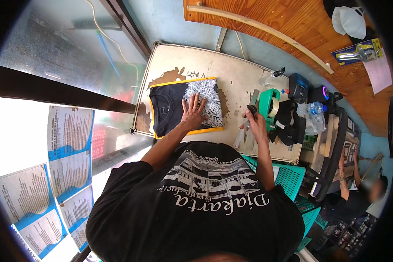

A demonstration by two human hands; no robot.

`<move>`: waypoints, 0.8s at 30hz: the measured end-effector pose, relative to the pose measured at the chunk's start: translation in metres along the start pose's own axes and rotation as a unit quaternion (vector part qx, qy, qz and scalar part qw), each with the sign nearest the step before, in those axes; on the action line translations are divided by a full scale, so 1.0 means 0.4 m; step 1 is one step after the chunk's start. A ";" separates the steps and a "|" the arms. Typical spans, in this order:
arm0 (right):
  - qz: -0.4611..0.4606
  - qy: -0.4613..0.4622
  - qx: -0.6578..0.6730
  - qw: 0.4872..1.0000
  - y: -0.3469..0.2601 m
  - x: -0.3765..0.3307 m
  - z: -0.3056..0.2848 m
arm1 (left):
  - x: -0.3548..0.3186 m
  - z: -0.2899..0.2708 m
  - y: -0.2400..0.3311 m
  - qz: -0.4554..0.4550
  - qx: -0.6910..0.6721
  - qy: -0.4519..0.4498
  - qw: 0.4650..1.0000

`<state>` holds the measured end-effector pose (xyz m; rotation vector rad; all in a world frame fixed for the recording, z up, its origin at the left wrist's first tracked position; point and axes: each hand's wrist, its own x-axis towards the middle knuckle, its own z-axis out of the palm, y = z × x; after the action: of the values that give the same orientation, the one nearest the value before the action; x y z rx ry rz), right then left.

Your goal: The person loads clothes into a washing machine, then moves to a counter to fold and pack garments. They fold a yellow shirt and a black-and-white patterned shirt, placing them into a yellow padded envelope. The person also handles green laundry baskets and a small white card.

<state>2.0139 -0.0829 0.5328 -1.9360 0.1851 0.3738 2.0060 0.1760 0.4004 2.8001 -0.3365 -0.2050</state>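
A folded black T-shirt [168,108] with a white printed pattern lies on the worn cream table [183,59]. A yellow edge shows along its far and near sides. My left hand [194,114] rests flat on the printed part, fingers spread. To the right of the shirt, my right hand [256,123] is closed around a small dark-topped object [251,109]; its kind is hard to make out. Just beyond that hand stands a green tape dispenser [264,99] with a roll of tape [273,107]. A pale flat tool [239,139] lies partly beneath the hand.
Black cloth [289,124] is heaped at the table's right side. A clear spray bottle [268,78] stands at the far right, with a water bottle [316,108] beyond the cloth. Green plastic crates [290,177] are below the table's right edge. Another person [347,196] works farther right.
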 end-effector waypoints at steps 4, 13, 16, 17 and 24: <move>-0.003 0.015 0.024 1.000 0.059 -0.002 0.008 | 0.009 -0.030 0.005 -0.010 -0.008 -0.044 0.999; -0.037 0.000 0.069 0.997 -0.029 0.017 0.031 | 0.115 -0.065 0.102 0.016 -0.199 0.041 0.979; -0.038 0.016 0.054 0.998 -0.034 0.023 0.041 | 0.141 -0.015 0.121 0.045 -0.073 -0.031 0.996; -0.038 0.010 0.050 0.998 -0.037 0.022 0.045 | 0.145 0.017 0.118 0.056 -0.022 -0.050 0.997; -0.027 0.001 0.067 0.997 -0.024 0.037 0.050 | 0.143 0.024 0.058 0.061 -0.272 -0.112 0.954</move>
<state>2.0271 -0.0603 0.5291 -1.8056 0.1559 0.3154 2.0544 0.1375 0.3930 2.2067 -0.4276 -0.5062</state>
